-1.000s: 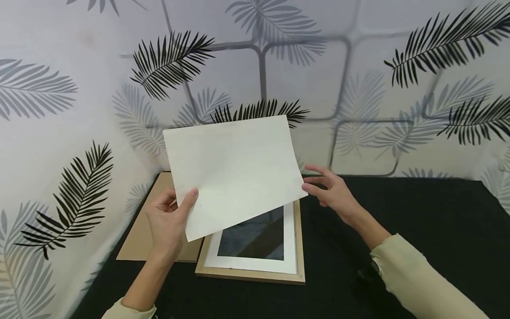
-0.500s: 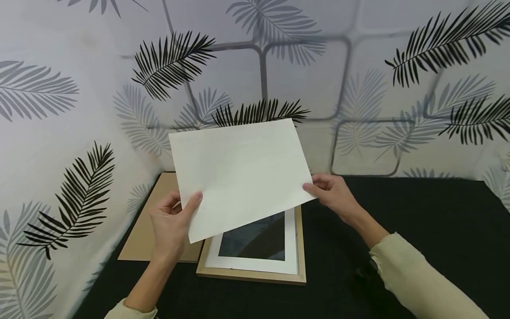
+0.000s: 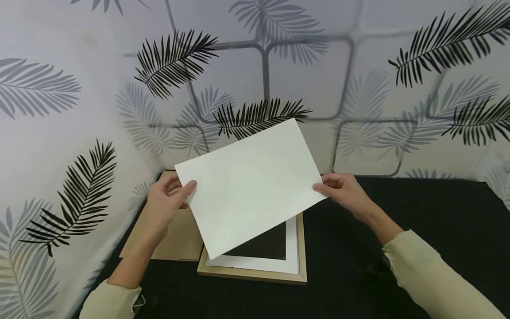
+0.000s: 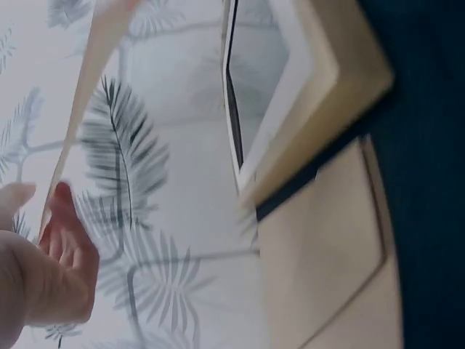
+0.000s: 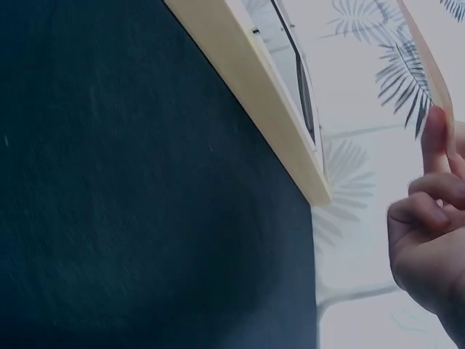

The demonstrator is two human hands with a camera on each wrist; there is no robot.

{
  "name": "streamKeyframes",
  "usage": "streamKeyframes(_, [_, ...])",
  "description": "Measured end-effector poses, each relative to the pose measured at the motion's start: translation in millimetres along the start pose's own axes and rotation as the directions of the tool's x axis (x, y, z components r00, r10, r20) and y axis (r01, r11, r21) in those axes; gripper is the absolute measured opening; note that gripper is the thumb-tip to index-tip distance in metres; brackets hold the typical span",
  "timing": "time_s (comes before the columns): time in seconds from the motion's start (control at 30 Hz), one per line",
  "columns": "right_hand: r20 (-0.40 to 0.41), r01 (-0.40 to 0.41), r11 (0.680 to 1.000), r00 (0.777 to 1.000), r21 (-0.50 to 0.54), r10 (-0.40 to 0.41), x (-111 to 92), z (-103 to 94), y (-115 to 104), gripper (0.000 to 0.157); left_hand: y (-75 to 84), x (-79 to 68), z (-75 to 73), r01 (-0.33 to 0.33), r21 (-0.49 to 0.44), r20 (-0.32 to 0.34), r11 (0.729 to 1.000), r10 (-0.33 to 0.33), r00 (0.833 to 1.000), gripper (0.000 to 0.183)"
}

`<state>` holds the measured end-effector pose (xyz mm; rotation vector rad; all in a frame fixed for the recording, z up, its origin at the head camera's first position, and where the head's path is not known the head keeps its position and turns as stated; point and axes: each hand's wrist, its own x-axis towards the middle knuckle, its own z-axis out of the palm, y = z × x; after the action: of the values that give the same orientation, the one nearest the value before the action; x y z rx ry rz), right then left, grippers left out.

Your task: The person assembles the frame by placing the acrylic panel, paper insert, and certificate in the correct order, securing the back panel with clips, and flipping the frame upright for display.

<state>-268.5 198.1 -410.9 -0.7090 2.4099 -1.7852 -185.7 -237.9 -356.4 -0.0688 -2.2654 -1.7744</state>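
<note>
Both hands hold a white sheet of paper (image 3: 251, 186) up in the air, tilted, its lower left corner hanging over a picture frame. My left hand (image 3: 164, 201) pinches the sheet's left edge, thumb on the near face. At the right edge, my right hand (image 3: 344, 195) pinches it near the lower right corner, also thumb in front. Below lies the light wooden picture frame (image 3: 255, 275), with a white mat (image 3: 292, 248) around a dark rectangle (image 3: 263, 246); the sheet hides its upper part. In the left wrist view the left hand (image 4: 54, 269) grips the sheet edge-on.
A brown backing board (image 3: 181, 239) lies left of the frame, right against it, partly behind the left arm. The table has a black cloth (image 3: 398, 212). A white curtain (image 3: 370, 146) with leaf prints stands behind and to the left.
My right hand, first with fingers spread at the sheet's edge, now pinches it. The left hand has slid up the left edge, and the sheet has turned and moved slightly right.
</note>
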Motion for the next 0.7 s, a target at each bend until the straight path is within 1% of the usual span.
streamKeyframes(0.07, [0.053, -0.019, 1.0, 0.998, -0.021, 0.02, 1.0, -6.4, -2.0, 0.019, 0.8, 6.6, -6.4, 0.008, 0.054, 0.101, 0.999, -0.014, 0.995, 0.04])
streamKeyframes(0.13, [0.109, -0.031, 0.998, 0.993, -0.048, 0.036, 2.9, -12.5, -4.5, 0.019, -0.6, 10.6, -11.1, 0.0, 0.082, 0.194, 0.997, -0.015, 0.981, 0.037])
streamKeyframes(0.23, [0.187, -0.028, 0.997, 0.981, -0.077, 0.042, 6.1, -21.6, -7.4, 0.017, -3.7, 12.1, -14.0, -0.011, 0.088, 0.283, 0.996, -0.014, 0.959, 0.03])
streamKeyframes(0.3, [0.227, -0.017, 0.996, 0.973, -0.083, 0.036, 7.6, -27.5, -8.4, 0.015, -5.5, 11.4, -13.2, -0.015, 0.091, 0.313, 0.996, -0.014, 0.95, 0.027])
streamKeyframes(0.37, [0.257, -0.011, 0.997, 0.966, -0.078, 0.031, 8.5, -33.0, -8.8, 0.014, -6.4, 9.8, -11.0, -0.018, 0.1, 0.319, 0.995, -0.015, 0.948, 0.026])
streamKeyframes(0.43, [0.273, -0.01, 0.998, 0.961, -0.067, 0.028, 8.8, -37.4, -8.6, 0.014, -8.2, 8.8, -8.0, -0.036, 0.093, 0.315, 0.995, 0.004, 0.949, 0.025])
streamKeyframes(0.5, [0.254, -0.032, 0.999, 0.966, -0.044, 0.042, 7.6, -39.3, -9.3, 0.015, -11.1, 7.5, -4.2, -0.066, 0.066, 0.295, 0.996, 0.044, 0.954, 0.023])
streamKeyframes(0.53, [0.24, -0.047, 0.999, 0.97, -0.014, 0.049, 6.8, -38.9, -9.6, 0.016, -12.2, 6.6, -2.4, -0.078, 0.053, 0.279, 0.996, 0.06, 0.958, 0.022])
streamKeyframes(0.6, [0.207, -0.078, 0.994, 0.976, 0.073, 0.061, 4.5, -35.3, -10.4, 0.018, -15.5, 5.1, 1.2, -0.101, 0.018, 0.249, 0.995, 0.093, 0.964, 0.02])
streamKeyframes(0.63, [0.183, -0.092, 0.987, 0.981, 0.131, 0.068, 3.3, -32.0, -10.8, 0.019, -16.7, 4.2, 2.9, -0.105, -0.003, 0.233, 0.994, 0.103, 0.967, 0.02])
streamKeyframes(0.7, [0.138, -0.118, 0.953, 0.987, 0.278, 0.082, 1.1, -22.5, -11.2, 0.019, -17.9, 1.4, 5.5, -0.076, -0.039, 0.201, 0.996, 0.082, 0.976, 0.02])
